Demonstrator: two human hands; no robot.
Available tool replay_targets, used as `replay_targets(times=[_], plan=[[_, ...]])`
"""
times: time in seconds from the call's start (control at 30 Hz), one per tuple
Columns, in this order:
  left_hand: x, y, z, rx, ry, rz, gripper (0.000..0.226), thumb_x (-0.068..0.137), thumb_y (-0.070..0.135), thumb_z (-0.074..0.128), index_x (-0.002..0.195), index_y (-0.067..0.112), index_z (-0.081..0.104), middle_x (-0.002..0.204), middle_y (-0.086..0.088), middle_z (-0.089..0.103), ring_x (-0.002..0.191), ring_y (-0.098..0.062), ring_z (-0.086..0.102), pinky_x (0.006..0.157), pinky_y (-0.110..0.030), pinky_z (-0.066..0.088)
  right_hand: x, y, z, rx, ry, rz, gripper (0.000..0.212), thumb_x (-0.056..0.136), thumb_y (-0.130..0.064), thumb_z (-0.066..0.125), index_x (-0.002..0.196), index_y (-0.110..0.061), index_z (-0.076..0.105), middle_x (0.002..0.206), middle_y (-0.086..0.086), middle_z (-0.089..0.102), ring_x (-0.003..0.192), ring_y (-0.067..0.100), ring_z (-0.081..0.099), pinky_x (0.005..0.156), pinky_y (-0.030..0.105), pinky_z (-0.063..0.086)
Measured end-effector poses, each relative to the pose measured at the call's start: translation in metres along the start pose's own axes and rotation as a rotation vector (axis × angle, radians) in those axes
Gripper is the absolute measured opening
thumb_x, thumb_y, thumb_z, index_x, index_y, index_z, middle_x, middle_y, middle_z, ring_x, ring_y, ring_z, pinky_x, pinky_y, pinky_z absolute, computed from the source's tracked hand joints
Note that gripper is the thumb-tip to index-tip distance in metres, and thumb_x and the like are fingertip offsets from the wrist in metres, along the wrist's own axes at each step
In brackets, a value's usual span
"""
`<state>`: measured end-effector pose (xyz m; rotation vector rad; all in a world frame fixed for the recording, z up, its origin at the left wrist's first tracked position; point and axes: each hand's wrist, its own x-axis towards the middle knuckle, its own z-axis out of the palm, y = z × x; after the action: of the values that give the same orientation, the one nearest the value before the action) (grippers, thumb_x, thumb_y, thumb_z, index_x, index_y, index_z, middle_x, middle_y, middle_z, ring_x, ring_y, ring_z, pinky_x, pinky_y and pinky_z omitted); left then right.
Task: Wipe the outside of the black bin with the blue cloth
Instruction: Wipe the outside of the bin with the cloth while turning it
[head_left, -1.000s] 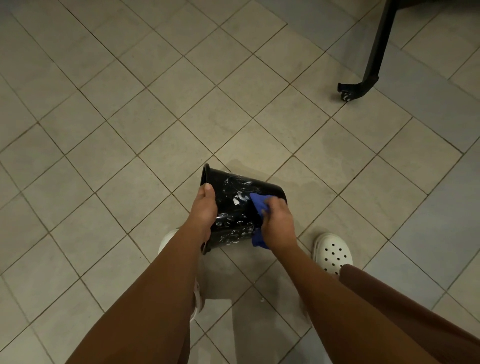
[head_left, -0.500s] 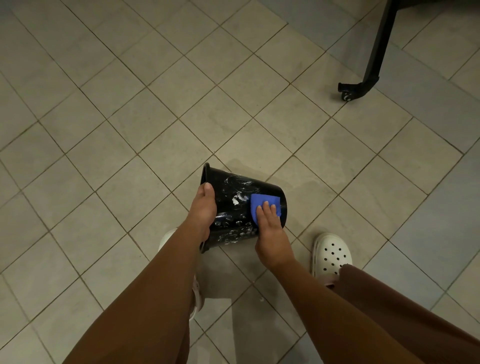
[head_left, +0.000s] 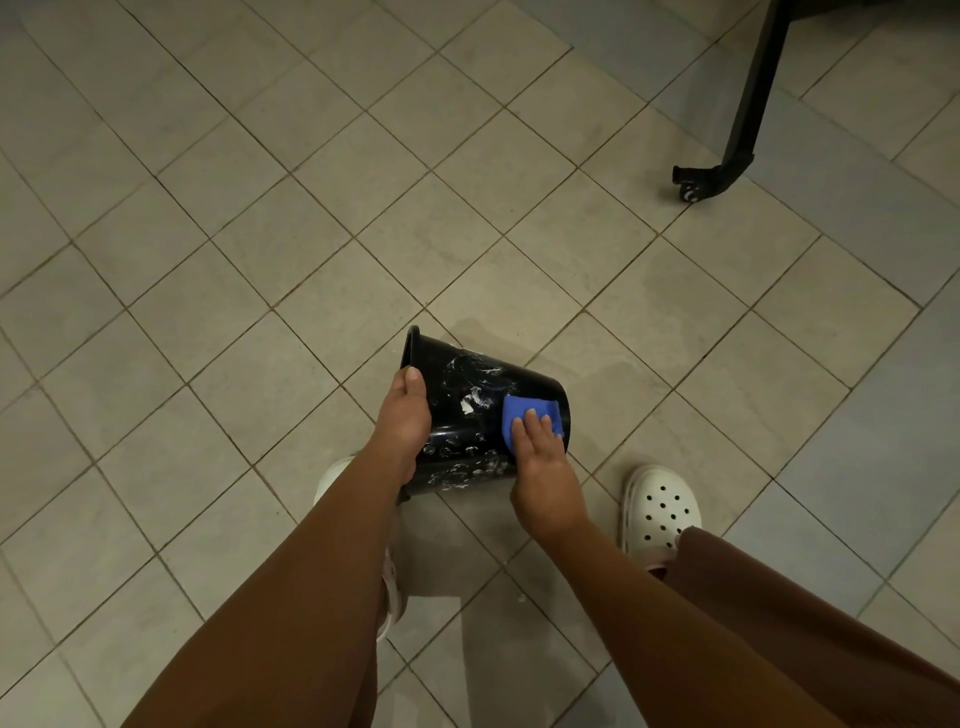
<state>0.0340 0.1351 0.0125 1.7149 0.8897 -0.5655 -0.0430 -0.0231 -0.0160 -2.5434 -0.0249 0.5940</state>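
Cloth (head_left: 524, 413) had spread flat under the right hand's (head_left: 543, 470) straight fingers for wiping the smeared bin (head_left: 467, 384), left hand (head_left: 404, 415) clamped on its rim.

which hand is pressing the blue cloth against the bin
The right hand, fingers flat on the blue cloth near the base of the black bin. The left hand has no cloth; it grips the bin near its rim.

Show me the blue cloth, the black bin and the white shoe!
blue cloth (head_left: 517, 408): head view, its bare upper-left corner.
black bin (head_left: 457, 371): head view, its smeared side wall.
white shoe (head_left: 662, 506): head view, its holed top.
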Motion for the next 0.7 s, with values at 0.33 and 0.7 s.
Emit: replay_targets(times=[0.33,0.7], plan=[[0.000,0.001,0.001,-0.005,-0.007,0.005,0.049,0.106,0.045,0.020,0.145,0.022,0.039,0.140,-0.012,0.051,0.127,-0.031,0.049,0.109,-0.050,0.040,0.018,-0.001,-0.009,0.076,-0.024,0.076,0.068,0.093,0.001,0.043,0.150,-0.008,0.006,0.158,0.010,0.001,0.146,0.025,-0.004,0.119,0.035,0.002],[0.001,0.001,0.001,-0.034,0.011,-0.021,0.050,0.105,0.048,0.019,0.144,0.024,0.040,0.136,-0.014,0.054,0.122,-0.032,0.053,0.106,-0.054,0.043,0.021,-0.009,-0.010,0.076,-0.072,-0.033,0.070,0.092,0.000,0.045,0.150,-0.012,0.006,0.158,0.007,-0.001,0.145,0.022,-0.007,0.119,0.038,0.000]])
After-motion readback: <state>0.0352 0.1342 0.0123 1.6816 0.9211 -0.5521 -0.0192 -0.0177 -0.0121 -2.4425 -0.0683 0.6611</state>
